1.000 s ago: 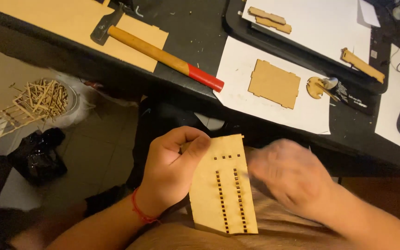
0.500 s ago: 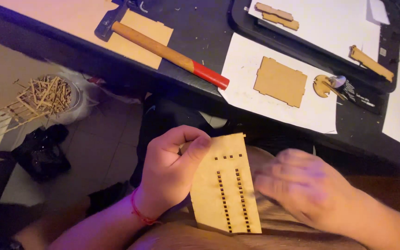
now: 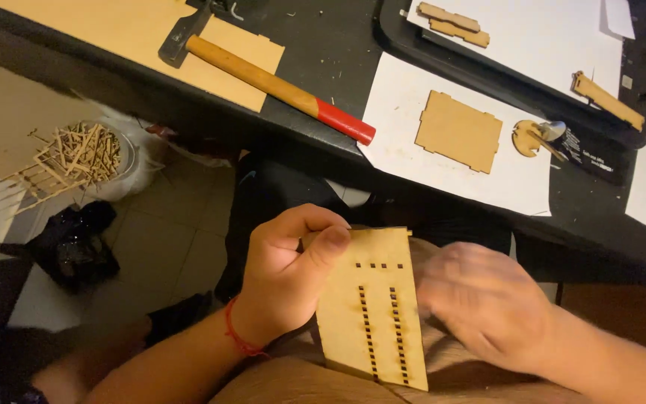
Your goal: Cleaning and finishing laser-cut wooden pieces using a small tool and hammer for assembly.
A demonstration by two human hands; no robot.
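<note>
1. Head view: the left hand (image 3: 289, 280) pinches a thin wooden panel (image 3: 371, 307) by its left edge, thumb on top, holding it over the lap just below the black table (image 3: 323, 52).
2. Rows of small square slots run down the panel; every slot visible looks empty, with nothing fitted into it.
3. The right hand (image 3: 487, 303) lies at the panel's right edge, blurred; I cannot tell whether it grips the panel or only brushes it.
4. On the table, well apart from the hands, a notched wooden rectangle (image 3: 457, 131) lies loose on a white sheet (image 3: 405, 150), and narrow wooden strips (image 3: 454, 22) lie on a tray (image 3: 394, 34).
5. A hammer (image 3: 278, 86) with a red-tipped handle lies untouched on a flat board (image 3: 114, 30).
6. Judging by this, the pieces are cut but not joined; assembly looks barely begun.
</note>
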